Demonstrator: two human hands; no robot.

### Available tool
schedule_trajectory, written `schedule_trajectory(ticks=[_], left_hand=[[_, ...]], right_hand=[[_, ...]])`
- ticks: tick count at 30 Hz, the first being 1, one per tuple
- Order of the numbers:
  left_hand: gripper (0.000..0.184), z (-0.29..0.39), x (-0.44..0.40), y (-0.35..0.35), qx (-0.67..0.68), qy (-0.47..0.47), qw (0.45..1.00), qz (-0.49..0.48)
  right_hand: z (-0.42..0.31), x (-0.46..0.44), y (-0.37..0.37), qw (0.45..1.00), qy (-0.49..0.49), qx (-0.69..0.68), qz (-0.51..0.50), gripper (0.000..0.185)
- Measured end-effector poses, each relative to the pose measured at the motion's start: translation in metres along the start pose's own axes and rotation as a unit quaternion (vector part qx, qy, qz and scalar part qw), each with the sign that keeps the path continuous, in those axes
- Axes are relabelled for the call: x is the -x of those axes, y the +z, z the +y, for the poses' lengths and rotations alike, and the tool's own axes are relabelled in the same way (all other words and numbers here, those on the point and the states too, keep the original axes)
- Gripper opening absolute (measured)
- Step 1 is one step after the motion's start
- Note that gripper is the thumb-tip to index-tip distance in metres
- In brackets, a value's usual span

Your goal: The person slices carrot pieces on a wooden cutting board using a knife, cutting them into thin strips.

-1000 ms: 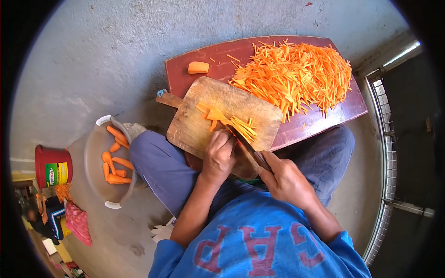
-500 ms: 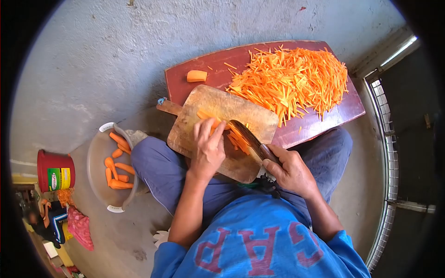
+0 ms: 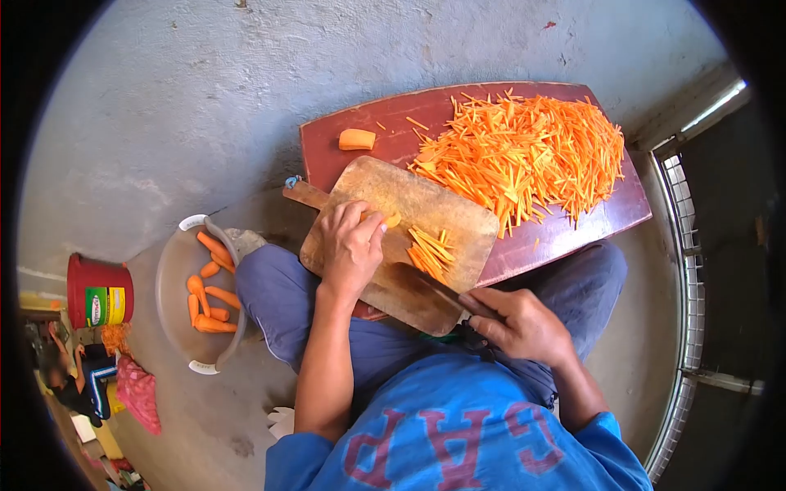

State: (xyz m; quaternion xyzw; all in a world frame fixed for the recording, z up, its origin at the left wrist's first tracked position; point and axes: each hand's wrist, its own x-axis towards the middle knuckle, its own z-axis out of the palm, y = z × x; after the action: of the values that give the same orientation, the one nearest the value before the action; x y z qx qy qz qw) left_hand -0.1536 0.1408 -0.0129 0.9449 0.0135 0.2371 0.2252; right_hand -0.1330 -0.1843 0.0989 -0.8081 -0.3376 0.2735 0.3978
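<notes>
My right hand grips the handle of a kitchen knife, whose dark blade lies low over the near part of a wooden cutting board. My left hand is closed around a piece of carrot on the board's left half; the fingers cover most of it. Between blade and far edge lies a small bunch of cut carrot strips, touched by neither hand. Beyond the board, a large heap of carrot strips covers much of a red table. A carrot chunk sits at its left end.
A grey tub with several peeled carrots stands on the floor at left. Farther off are a red bucket and a seated person. A wall rises behind the table; a metal-grid door is at right.
The knife has drawn back toward my body, away from my left hand. My left hand has shifted left with the carrot piece, leaving the cut strips lying apart on the board.
</notes>
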Motion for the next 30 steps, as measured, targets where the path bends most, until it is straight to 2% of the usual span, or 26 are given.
schedule_trajectory(ticks=[2,3,4,6,9,12,13,14,15,17,20,22,25,30], left_hand=[[0.02,-0.001,0.004,0.002,-0.002,0.0,1.0,0.007],[0.019,0.0,0.006,0.002,-0.003,-0.003,1.0,0.012],[0.018,0.002,0.007,0.003,-0.002,-0.005,1.0,0.018],[0.019,0.008,0.009,0.004,0.003,-0.002,1.0,0.021],[0.025,0.015,0.012,0.0,0.003,0.002,1.0,0.013],[0.032,0.026,0.012,-0.008,0.001,-0.025,1.0,0.016],[0.033,0.029,0.011,-0.012,-0.002,-0.047,0.998,0.028],[0.035,0.03,0.011,-0.014,-0.006,-0.07,0.997,0.041],[0.034,0.026,0.012,-0.013,-0.009,-0.064,0.996,0.058],[0.033,0.019,0.02,-0.012,-0.023,-0.063,0.997,0.023],[0.027,0.017,0.024,-0.007,-0.016,-0.044,0.999,0.004],[0.025,0.019,0.023,-0.005,0.001,-0.043,0.999,-0.006],[0.027,0.023,0.022,0.003,0.107,-0.017,0.994,-0.009],[0.027,0.028,0.019,0.005,0.089,-0.017,0.996,-0.005]], right_hand=[[0.019,-0.007,-0.014,0.998,-0.042,0.039,0.024,0.042],[0.015,-0.014,-0.027,0.998,0.062,0.012,0.014,0.041],[0.026,-0.023,-0.033,0.997,0.035,0.026,0.07,0.039],[0.037,-0.043,-0.045,0.988,0.044,0.049,0.14,0.036],[0.045,-0.051,-0.056,0.98,0.1,0.079,0.155,0.036],[0.033,-0.044,-0.032,0.986,-0.016,-0.003,0.165,0.038],[0.028,-0.04,-0.028,0.991,-0.01,0.0,0.133,0.04],[0.02,-0.039,-0.022,0.992,0.032,-0.071,0.097,0.04],[0.022,-0.039,-0.014,0.993,0.023,-0.064,0.094,0.04],[0.019,-0.042,-0.008,0.997,0.036,-0.042,0.06,0.04],[0.021,-0.054,-0.001,0.997,-0.02,0.005,0.072,0.041],[0.008,-0.058,-0.006,0.999,-0.003,0.003,0.053,0.037],[-0.002,-0.054,-0.012,0.999,0.014,0.019,0.022,0.028],[-0.005,-0.015,-0.019,1.0,0.007,0.018,-0.004,0.029]])
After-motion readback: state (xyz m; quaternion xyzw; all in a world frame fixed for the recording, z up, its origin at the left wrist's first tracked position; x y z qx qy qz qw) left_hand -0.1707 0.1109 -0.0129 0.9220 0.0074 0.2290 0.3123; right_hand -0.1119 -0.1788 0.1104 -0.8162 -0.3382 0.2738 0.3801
